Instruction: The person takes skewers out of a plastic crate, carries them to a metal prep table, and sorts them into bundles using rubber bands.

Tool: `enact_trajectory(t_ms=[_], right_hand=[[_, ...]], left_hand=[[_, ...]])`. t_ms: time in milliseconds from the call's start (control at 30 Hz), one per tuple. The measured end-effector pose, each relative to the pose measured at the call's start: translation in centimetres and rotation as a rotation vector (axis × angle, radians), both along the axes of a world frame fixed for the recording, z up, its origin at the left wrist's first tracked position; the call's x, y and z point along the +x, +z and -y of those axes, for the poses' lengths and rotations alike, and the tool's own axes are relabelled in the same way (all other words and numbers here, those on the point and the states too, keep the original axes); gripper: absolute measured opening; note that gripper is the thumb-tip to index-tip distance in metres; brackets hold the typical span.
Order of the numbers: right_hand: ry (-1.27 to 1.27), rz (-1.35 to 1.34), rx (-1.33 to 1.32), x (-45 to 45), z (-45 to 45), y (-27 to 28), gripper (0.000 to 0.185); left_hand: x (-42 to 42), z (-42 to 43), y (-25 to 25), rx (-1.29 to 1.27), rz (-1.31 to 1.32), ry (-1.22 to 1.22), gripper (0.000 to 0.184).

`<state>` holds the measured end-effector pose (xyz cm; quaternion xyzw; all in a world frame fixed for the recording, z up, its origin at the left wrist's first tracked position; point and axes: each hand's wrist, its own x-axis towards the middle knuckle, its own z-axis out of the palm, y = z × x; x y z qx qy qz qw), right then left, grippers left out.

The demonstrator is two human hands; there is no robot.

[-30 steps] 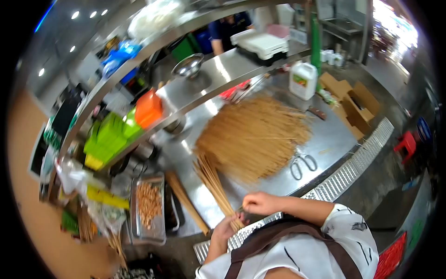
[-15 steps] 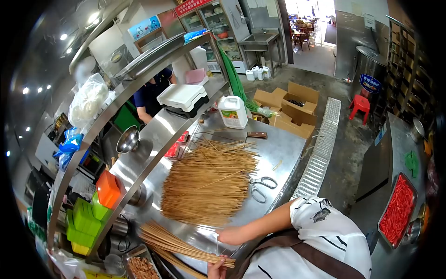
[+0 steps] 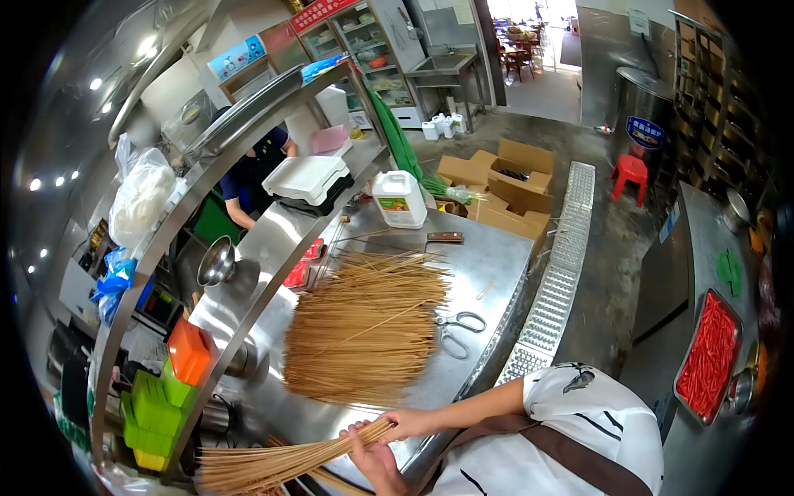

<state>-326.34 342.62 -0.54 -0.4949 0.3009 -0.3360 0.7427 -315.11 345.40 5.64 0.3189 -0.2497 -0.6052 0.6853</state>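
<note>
Head view — the skewer bundle (image 3: 273, 464) stretches leftward, its end pinched by the right hand (image 3: 407, 423) — left hand (image 3: 376, 460) clasping just beside.

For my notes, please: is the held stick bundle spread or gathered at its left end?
Spread: the bundle fans wider there than beside the right hand.

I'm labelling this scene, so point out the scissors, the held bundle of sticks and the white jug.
Scissors (image 3: 442, 322), head view: near where the handles meet.
Held bundle of sticks (image 3: 281, 465), head view: about midway along its length.
White jug (image 3: 399, 203), head view: the front, at its label.
</note>
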Motion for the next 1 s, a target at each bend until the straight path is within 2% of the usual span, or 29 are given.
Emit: enact_trajectory(t_ms=[33, 67, 100, 200, 267, 300, 367, 400, 433, 467, 500, 533, 567, 633, 667, 700, 733, 767, 833, 867, 900, 933, 967, 1000], right_hand=[[-0.094, 0.058, -0.108, 0.2, -0.3, 0.2, 0.041], [-0.131, 0.073, -0.190, 0.2, -0.5, 0.4, 0.047], [-0.136, 0.079, -0.188, 0.1, -0.8, 1.1, 0.047], [-0.120, 0.176, -0.180, -0.4, -0.9, 2.5, 0.043], [-0.111, 0.116, -0.491, -1.0, -0.3, 2.8, 0.034], [-0.106, 0.118, -0.489, -1.5, 0.2, 3.4, 0.034], [0.180, 0.366, 0.043, -2.5, 1.2, 4.9, 0.026], [0.168, 0.461, 0.138, -2.6, 1.2, 6.0, 0.015], [0.172, 0.457, 0.143, -2.5, 1.3, 6.6, 0.015], [0.285, 0.364, -0.115, -2.3, 1.4, 7.0, 0.009], [0.396, 0.269, -0.369, -2.1, 1.1, 7.5, 0.006], [0.360, 0.123, -0.694, -2.5, 0.6, 8.8, 0.007], [0.428, -0.185, -0.895, -2.8, 0.3, 9.9, 0.008], [0.352, -0.497, -1.105, -1.8, 0.0, 8.4, 0.012], [0.357, -0.496, -1.104, -1.3, 0.0, 7.5, 0.012], [0.312, -0.621, -1.145, -0.5, -0.1, 6.6, 0.013], [0.272, -0.743, -1.182, 0.1, -0.1, 5.7, 0.015], [0.297, -0.730, -1.177, 0.7, 0.2, 5.3, 0.015], [0.095, -0.694, -1.021, 1.9, 0.7, 4.4, 0.016], [0.104, -0.634, -0.939, 2.1, 1.6, 3.8, 0.013], [0.091, -0.662, -0.784, 3.2, 2.7, 2.5, 0.010], [0.045, -0.621, -0.807, 3.9, 3.4, 0.2, 0.011], [0.061, -0.516, -0.801, 3.9, 4.4, -1.3, 0.012], [0.018, -0.597, -0.618, 4.5, 4.5, -0.1, 0.012]], left_hand=[[-0.1, 0.1, 0.5, 0.062, -0.115, 0.009, 0.017], [-0.5, 0.1, 1.0, 0.066, -0.078, 0.027, 0.031], [-0.2, 0.2, 0.8, 0.067, -0.071, 0.023, 0.031], [1.4, 0.8, 0.2, 0.076, -0.323, 0.084, 0.038], [2.2, -0.1, 1.0, 0.132, -0.375, 0.052, 0.036], [2.5, -0.6, 1.3, 0.190, -0.435, 0.019, 0.035], [2.9, -1.6, 1.3, 0.295, -0.481, -0.039, 0.031], [2.2, -2.6, 2.2, 0.437, -0.300, -0.082, 0.025], [1.7, -3.2, 2.8, 0.573, -0.118, -0.125, 0.020], [3.0, -3.9, 2.4, 0.628, -0.121, -0.202, 0.030], [2.5, -4.7, 4.0, 0.575, 0.038, -0.259, 0.028], [2.8, -4.9, 3.9, 0.582, 0.033, -0.250, 0.028], [3.6, -5.0, 3.8, 0.589, 0.235, -0.309, 0.028], [5.5, -4.6, 3.5, 0.588, 0.638, -0.428, 0.029], [5.9, -4.3, 3.3, 0.580, 0.842, -0.492, 0.029], [5.9, -4.0, 2.8, 0.588, 0.838, -0.490, 0.029], [5.7, -3.6, 2.2, 0.507, 1.010, -0.314, 0.018], [5.3, -3.2, 1.6, 0.428, 1.172, -0.126, 0.011], [5.1, -2.5, 0.7, 0.343, 1.129, 0.062, 0.015], [6.9, -1.8, -2.7, 0.175, 1.238, 0.184, 0.022], [7.0, -1.4, -3.0, 0.170, 1.274, 0.245, 0.025], [8.2, -1.3, -5.2, 0.148, 1.241, 0.288, 0.023], [5.9, -1.0, -2.1, 0.145, 1.270, 0.370, 0.007], [5.3, -0.9, -0.9, 0.198, 1.130, 0.372, 0.009]])
